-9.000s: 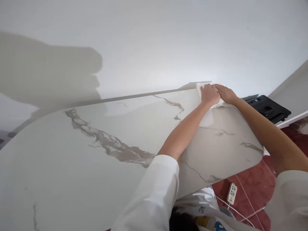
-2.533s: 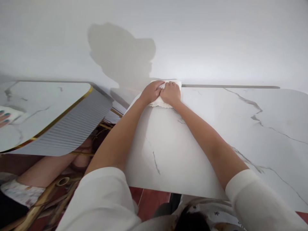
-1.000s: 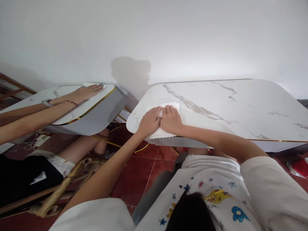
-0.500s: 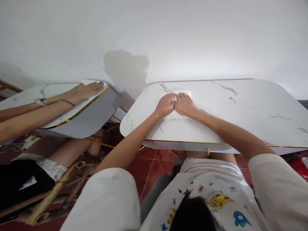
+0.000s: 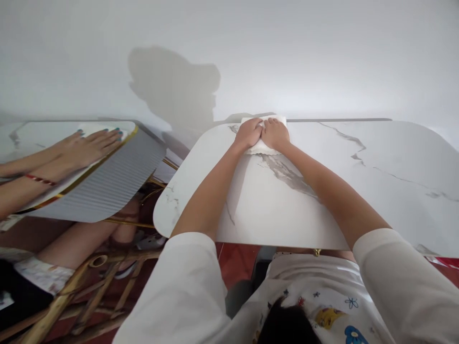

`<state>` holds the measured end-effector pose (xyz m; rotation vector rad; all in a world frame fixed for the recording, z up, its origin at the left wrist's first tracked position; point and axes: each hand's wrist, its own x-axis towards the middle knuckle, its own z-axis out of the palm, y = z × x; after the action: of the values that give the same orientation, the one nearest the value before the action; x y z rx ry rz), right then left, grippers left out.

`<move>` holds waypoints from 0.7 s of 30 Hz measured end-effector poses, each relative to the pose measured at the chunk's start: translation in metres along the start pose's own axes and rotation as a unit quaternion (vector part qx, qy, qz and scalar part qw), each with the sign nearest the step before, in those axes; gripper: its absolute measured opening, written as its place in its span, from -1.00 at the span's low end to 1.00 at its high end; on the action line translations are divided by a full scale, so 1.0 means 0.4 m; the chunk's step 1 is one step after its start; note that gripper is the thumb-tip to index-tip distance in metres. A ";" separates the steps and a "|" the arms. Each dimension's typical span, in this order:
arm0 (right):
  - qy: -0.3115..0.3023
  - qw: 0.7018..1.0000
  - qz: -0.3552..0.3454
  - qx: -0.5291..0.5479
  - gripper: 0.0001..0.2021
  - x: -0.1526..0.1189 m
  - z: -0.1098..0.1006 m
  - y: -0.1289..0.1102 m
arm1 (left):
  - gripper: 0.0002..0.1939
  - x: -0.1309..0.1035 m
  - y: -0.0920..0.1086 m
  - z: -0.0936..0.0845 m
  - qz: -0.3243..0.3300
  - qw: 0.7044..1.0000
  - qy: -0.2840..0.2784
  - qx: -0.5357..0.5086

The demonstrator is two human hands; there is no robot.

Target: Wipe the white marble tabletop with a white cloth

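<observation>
Your left hand (image 5: pixel 248 133) and right hand (image 5: pixel 275 134) press side by side, fingers together, on a white cloth (image 5: pixel 264 149) at the desk's (image 5: pixel 287 200) far edge, left of its middle. At the left, another person's hands (image 5: pixel 91 145) rest on a second desk (image 5: pixel 27 143).

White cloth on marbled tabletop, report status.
Left hand, right hand: both on white cloth. Cloth at white marbled tabletop's far edge. Another person's hands on separate table, not blocking.

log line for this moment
left hand: on white cloth | right hand: on white cloth | white cloth: on marbled tabletop, near wall
</observation>
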<state>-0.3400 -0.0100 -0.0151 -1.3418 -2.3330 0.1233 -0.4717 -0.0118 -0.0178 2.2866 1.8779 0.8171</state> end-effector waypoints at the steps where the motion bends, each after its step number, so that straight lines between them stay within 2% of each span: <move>1: -0.001 1.000 0.000 -0.001 -0.55 0.015 0.003 0.006 | -0.50 0.015 -0.008 0.007 0.000 1.000 0.003 -0.002; 6: -0.018 1.000 -0.006 0.005 -0.57 0.074 0.010 0.038 | -0.51 0.077 -0.050 0.037 -0.017 1.000 0.018 -0.006; 11: -0.016 1.000 -0.009 0.002 -0.58 0.102 0.027 0.058 | -0.55 0.106 -0.081 0.058 -0.006 1.000 0.026 -0.002; 15: -0.015 1.000 -0.021 -0.013 -0.58 0.097 0.028 0.055 | -0.57 0.103 -0.081 0.060 0.019 1.000 0.013 0.018; 21: 0.002 1.000 -0.007 -0.029 -0.58 0.032 0.007 0.025 | -0.58 0.050 -0.034 0.041 0.044 0.998 0.012 0.033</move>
<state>-0.3385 0.0064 -0.0164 -1.3517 -2.3579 0.0492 -0.4745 0.0147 -0.0299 2.4261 1.8533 0.8082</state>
